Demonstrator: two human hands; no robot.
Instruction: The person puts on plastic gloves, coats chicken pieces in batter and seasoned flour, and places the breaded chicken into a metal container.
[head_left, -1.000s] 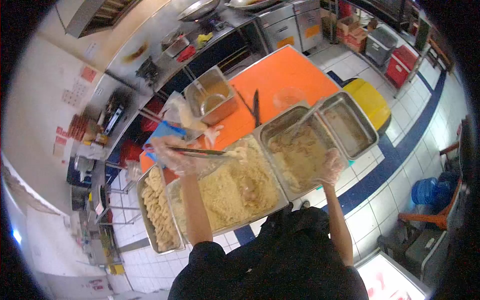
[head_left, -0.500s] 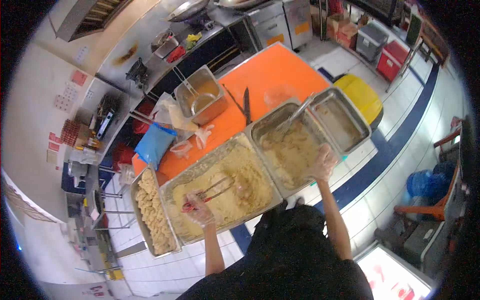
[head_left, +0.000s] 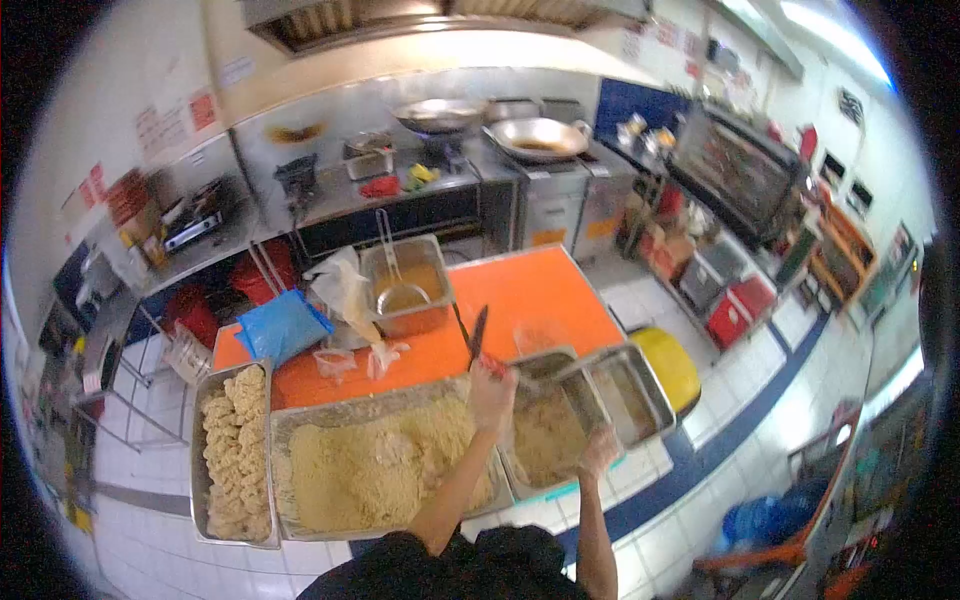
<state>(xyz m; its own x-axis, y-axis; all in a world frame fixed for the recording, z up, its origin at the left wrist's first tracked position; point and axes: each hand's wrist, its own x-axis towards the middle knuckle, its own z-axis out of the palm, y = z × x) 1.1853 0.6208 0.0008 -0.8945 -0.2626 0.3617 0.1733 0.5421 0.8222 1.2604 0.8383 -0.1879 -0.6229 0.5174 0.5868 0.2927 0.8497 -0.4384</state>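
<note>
My left hand [head_left: 490, 400], in a clear plastic glove, is closed on the red-gripped tongs [head_left: 492, 366] near the far left corner of the batter pan. The tongs' tips are blurred near a whisk [head_left: 575, 368], whose handle leans over the pan's right rim. My right hand [head_left: 600, 452], also gloved, is closed around the near right edge of the batter pan [head_left: 545, 490]. Left of that pan, a wide metal tray holds pale flour [head_left: 350, 470] with a lump or two partly buried. Farther left, a narrow pan holds several coated pieces [head_left: 235, 440].
An orange-topped table [head_left: 530, 290] carries a knife [head_left: 479, 328], a deep pan [head_left: 410, 320] with a strainer [head_left: 402, 296], a blue bag [head_left: 283, 325] and plastic gloves [head_left: 385, 358]. A shallow metal pan [head_left: 655, 425] adjoins the batter pan; a yellow bin [head_left: 668, 370] stands behind.
My left hand has lifted the tongs out of the flour tray and moved right to the batter pan. My right hand stays at that pan's edge. The view has tilted up.
</note>
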